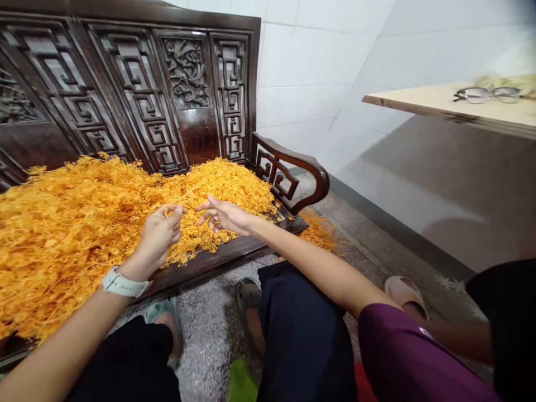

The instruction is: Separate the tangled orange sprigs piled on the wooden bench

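Observation:
My left hand [161,234], with a pale watch on its wrist, has thumb and fingers pinched together on a thin orange sprig stem [184,195]. Just to its right, my right hand [221,215] is open, its fingers apart and pointing left, with nothing visible in them. Both hands are over the front part of a dark wooden bench [196,262]. A big heap of orange artificial flower sprigs [75,223] covers the seat behind and left of them. A smaller, yellower heap of sprigs [234,181] lies by the armrest.
The bench's carved armrest [310,167] curves out at the right. Orange bits [320,231] lie on the floor beyond it. Glasses [488,95] rest on a wooden board [419,100] at the upper right. Another person's foot in a pink shoe [406,293] is at the right.

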